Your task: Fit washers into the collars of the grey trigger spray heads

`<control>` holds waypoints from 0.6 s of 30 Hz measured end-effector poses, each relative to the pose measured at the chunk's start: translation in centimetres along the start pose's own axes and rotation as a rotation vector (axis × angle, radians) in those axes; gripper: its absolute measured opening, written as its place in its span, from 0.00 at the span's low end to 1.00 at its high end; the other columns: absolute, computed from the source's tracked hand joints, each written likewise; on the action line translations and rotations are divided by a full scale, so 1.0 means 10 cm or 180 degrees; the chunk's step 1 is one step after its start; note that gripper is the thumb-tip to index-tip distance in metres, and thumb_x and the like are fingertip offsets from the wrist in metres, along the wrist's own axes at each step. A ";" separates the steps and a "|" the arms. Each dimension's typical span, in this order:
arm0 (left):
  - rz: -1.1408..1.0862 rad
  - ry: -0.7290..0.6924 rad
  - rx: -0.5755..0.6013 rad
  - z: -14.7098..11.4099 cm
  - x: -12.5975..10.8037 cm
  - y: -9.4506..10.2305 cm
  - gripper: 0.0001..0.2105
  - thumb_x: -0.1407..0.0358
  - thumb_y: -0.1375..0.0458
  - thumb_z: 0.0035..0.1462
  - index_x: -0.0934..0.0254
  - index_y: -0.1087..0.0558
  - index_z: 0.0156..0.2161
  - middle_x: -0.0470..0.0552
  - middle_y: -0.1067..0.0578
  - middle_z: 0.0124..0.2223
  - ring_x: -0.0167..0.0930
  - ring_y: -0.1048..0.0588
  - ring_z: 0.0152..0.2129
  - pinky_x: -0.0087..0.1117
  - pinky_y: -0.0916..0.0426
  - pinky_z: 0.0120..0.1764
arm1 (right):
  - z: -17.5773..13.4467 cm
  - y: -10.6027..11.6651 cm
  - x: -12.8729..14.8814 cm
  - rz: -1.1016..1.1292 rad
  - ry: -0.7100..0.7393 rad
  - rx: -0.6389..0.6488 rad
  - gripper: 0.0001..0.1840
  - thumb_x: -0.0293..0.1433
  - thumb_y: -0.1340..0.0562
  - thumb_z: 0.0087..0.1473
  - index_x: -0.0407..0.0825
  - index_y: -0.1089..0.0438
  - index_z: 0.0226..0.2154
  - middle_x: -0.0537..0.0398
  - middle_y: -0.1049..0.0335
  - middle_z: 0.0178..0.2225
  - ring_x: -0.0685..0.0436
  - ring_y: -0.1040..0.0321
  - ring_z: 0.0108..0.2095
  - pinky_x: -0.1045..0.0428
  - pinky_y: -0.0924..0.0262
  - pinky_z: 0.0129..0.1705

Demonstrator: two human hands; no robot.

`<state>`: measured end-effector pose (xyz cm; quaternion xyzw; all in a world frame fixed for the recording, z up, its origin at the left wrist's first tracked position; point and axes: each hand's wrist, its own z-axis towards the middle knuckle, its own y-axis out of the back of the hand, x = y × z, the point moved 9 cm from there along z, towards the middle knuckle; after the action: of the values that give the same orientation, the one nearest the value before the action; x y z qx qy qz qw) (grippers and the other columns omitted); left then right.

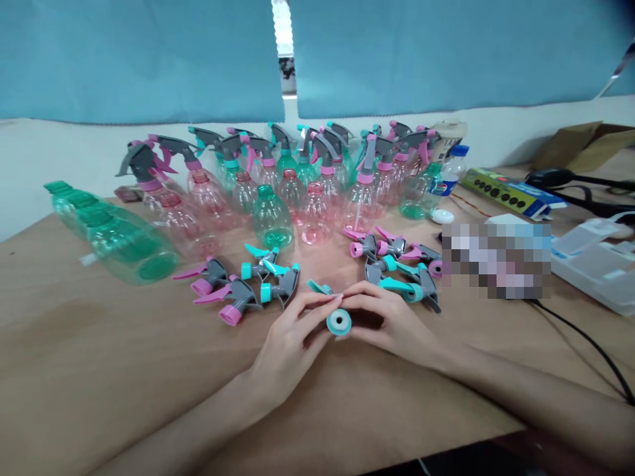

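Note:
Between my two hands is a teal spray trigger head [339,322], its round collar turned toward me with a dark hole in the middle. The fingers of my left hand [297,330] close on it from the left. From the other side my right hand [389,324] grips it too, fingertips meeting over the top. Its teal lever pokes out beyond my fingers; most of the body is hidden. Loose pink-and-grey spray heads [238,301] and teal-and-grey ones [282,284] lie just beyond my left hand. More loose heads [403,289] lie beyond my right hand.
Behind stand open bottles, such as a green one [272,218] and a pink one [316,215], and several bottles with heads on. Green bottles [129,244] lean at the left. A capped drink bottle [452,172], a box [508,193], a plastic case [595,261] and a black cable [585,337] are right.

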<state>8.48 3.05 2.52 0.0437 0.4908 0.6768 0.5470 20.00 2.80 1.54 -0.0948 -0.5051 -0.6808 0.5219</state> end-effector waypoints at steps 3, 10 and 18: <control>-0.0072 0.0132 -0.0112 0.01 0.01 0.06 0.17 0.77 0.50 0.60 0.58 0.31 0.50 0.50 0.29 0.45 0.30 0.27 0.42 0.34 0.26 0.43 | -0.02 0.01 -0.01 -0.0067 -0.0072 -0.0084 0.13 0.30 0.36 0.53 0.50 0.30 0.43 0.51 0.31 0.45 0.46 0.32 0.45 0.49 0.34 0.46; -0.0504 0.0145 -0.0211 0.04 -0.08 0.12 0.08 0.73 0.46 0.59 0.62 0.31 0.44 0.51 0.29 0.42 0.29 0.27 0.38 0.31 0.27 0.38 | -0.04 0.02 0.04 -0.0226 -0.0061 -0.0219 0.10 0.31 0.35 0.51 0.50 0.30 0.39 0.45 0.38 0.54 0.39 0.40 0.56 0.42 0.40 0.54; -0.0173 -0.0009 -0.0094 -0.01 -0.10 0.07 0.06 0.70 0.42 0.56 0.62 0.31 0.40 0.52 0.31 0.42 0.31 0.28 0.39 0.34 0.28 0.40 | -0.04 0.01 0.00 0.0007 -0.0244 -0.0105 0.10 0.27 0.35 0.50 0.50 0.31 0.38 0.46 0.37 0.54 0.40 0.37 0.54 0.44 0.39 0.52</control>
<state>8.36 2.23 3.44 0.0232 0.4810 0.6688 0.5664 20.23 2.54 1.39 -0.1300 -0.5133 -0.6843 0.5013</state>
